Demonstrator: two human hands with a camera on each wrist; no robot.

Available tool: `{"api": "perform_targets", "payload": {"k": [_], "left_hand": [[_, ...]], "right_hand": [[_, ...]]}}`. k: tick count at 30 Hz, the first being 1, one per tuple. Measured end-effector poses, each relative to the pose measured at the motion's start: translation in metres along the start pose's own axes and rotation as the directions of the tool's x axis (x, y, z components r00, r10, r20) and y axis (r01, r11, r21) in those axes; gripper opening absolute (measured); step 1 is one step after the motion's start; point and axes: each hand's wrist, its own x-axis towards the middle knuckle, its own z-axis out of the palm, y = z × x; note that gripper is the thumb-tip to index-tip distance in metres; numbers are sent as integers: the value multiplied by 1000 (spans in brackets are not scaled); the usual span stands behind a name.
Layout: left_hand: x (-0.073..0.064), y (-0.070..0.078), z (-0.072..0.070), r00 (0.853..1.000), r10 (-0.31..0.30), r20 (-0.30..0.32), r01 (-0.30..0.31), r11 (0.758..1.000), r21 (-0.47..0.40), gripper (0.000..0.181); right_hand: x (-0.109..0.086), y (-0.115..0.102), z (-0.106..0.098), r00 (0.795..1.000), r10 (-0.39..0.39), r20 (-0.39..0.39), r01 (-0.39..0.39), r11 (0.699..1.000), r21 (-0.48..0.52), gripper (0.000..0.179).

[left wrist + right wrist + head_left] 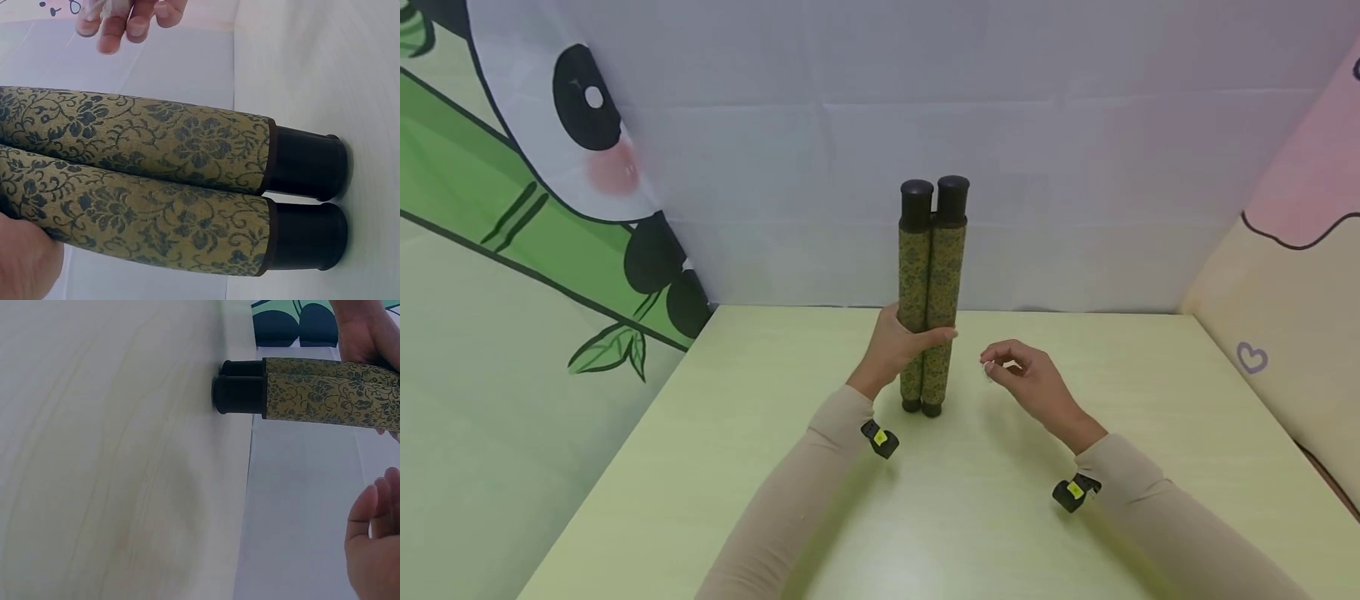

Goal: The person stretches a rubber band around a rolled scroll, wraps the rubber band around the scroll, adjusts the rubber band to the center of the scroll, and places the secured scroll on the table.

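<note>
Two upright rods [937, 275], probably stiff, suit a mid-length hold: the left hand [893, 344] grips both; rightward, the right hand [1033, 379] pinches a pale item [988, 367].

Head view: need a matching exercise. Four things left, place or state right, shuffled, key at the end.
1. two long gold-and-dark floral fabric cylinders with black ends
2. person's bare left hand in a beige sleeve
3. person's bare right hand in a beige sleeve
4. pale yellow flat tabletop

A. pinches a small whitish item
B. lies below both hands
C. stand side by side, nearly upright
D. grips the cylinders, thumb across their front

Pairs: 1-C, 2-D, 3-A, 4-B
</note>
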Motion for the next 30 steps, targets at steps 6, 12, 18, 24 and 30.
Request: {"api": "perform_targets", "payload": {"k": [6,12,18,24,30], "left_hand": [[-2,2,0,997,-77,-8,77,997,12,113],[0,0,-1,1000,-27,15,27,1000,-2,99],[0,-4,-4,993,107,54,-105,993,-46,64],[-9,-4,-8,990,123,70,-120,992,-45,61],[-16,-5,-12,980,167,105,-162,985,-58,51]], "right_hand": [[0,-2,2,999,27,-21,-23,986,164,14],[3,-5,4,997,73,-37,-61,962,266,17],[3,-7,8,977,213,-9,-209,962,173,22],[-3,-7,12,952,300,52,-304,946,109,24],[-12,-7,21,951,306,47,-310,936,166,32]]}}
